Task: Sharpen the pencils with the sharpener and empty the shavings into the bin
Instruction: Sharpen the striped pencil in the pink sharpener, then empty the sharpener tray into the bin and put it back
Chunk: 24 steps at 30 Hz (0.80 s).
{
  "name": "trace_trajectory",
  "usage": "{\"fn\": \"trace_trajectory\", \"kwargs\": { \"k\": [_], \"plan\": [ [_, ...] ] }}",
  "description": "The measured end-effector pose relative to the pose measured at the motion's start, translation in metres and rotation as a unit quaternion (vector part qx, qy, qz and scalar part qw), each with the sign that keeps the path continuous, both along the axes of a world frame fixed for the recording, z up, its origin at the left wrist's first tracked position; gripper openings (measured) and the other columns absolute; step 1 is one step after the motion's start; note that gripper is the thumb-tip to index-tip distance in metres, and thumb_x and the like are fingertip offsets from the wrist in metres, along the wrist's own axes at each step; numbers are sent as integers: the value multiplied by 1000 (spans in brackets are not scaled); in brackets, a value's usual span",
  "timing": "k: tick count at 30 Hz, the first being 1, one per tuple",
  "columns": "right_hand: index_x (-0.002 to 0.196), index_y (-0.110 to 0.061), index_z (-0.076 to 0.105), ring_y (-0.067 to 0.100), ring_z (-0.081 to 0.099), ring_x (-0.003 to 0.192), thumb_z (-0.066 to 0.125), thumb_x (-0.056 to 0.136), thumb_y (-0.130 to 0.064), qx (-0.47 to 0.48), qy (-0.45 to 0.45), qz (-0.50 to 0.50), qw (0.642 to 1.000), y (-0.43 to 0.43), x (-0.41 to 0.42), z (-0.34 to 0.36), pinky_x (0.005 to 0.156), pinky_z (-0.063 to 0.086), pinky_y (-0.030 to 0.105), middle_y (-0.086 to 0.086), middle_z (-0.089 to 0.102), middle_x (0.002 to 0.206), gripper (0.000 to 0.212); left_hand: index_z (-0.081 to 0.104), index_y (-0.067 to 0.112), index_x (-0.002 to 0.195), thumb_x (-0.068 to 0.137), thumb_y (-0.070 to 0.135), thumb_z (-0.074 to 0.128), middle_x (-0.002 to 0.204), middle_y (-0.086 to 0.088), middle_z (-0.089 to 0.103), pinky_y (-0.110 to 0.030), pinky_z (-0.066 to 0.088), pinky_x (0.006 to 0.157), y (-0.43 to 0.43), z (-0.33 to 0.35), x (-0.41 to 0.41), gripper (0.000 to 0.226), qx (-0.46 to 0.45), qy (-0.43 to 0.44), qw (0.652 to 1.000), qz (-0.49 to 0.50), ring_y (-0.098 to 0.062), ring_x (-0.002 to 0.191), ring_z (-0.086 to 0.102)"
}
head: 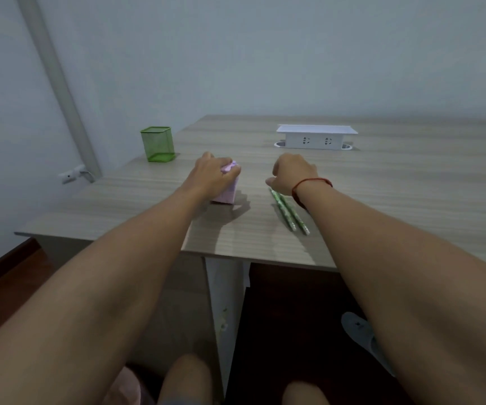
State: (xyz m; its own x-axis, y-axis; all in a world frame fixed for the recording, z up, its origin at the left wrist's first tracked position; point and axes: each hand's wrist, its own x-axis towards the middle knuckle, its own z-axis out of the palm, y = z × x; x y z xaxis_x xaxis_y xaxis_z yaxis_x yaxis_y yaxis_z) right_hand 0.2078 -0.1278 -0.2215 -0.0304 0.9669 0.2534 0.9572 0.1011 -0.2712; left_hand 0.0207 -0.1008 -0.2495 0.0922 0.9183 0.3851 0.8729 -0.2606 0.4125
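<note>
Left hand (pixel 212 173): fingers curled over the top of one pink, box-shaped sharpener (pixel 227 194), gripping it where it stands centre-left on the surface (pixel 396 185).
Right hand (pixel 293 173): fingers curled at the pencils' far ends; a hold cannot be told.
Pencils (pixel 284 210): two, thin, green-patterned, side by side, right of the sharpener.
Mesh pot (pixel 157 144): one, green, square, far left.
Socket box (pixel 314 137): one, white, far.

Wood-grain desk (pixel 411 185), white pop-up socket box (pixel 314 138) raised at far side. Grey conduit (pixel 57 83) up left wall, wall plug (pixel 72 173) beside it. Grey slipper (pixel 358 331) on floor.
</note>
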Motion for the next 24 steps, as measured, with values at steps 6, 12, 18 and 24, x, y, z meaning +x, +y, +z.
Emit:
{"fn": "trace_trajectory", "kwargs": {
  "k": [6, 12, 18, 24],
  "plan": [
    [120, -8, 63, 28, 61, 112, 72, 82, -31, -61, 70, 92, 991, 2, -53, -8, 98, 50, 39, 12, 63, 124, 45, 65, 18, 95, 86, 58, 28, 97, -24, 62, -39, 40, 84, -5, -3, -54, 55, -17, -33, 998, 56, -39, 105, 52],
    [129, -8, 52, 28, 57, 116, 79, 74, -37, -113, 92, 148, 978, -1, -98, -27, 97, 49, 38, 10, 58, 129, 68, 55, 20, 129, 102, 30, 21, 137, -19, 52, -45, 26, 109, -7, -3, -54, 45, -31, -70, 995, 68, -38, 130, 37],
    [124, -12, 56, 26, 58, 109, 72, 83, -27, -107, 136, 151, 973, 5, -112, -36, 93, 49, 34, 8, 61, 122, 46, 39, 5, 139, 100, 22, 26, 142, -21, 44, -42, 26, 111, -8, -6, -54, 44, -26, -100, 991, 82, -35, 133, 36],
    [111, -18, 58, 24, 60, 101, 71, 82, -37, -96, 142, 129, 977, 10, -120, -45, 96, 49, 43, 4, 65, 109, 37, 58, 7, 113, 93, 32, 37, 116, -18, 59, -38, 42, 92, -15, -11, -55, 38, 35, -89, 992, 86, -34, 111, 52]
  ]
}}
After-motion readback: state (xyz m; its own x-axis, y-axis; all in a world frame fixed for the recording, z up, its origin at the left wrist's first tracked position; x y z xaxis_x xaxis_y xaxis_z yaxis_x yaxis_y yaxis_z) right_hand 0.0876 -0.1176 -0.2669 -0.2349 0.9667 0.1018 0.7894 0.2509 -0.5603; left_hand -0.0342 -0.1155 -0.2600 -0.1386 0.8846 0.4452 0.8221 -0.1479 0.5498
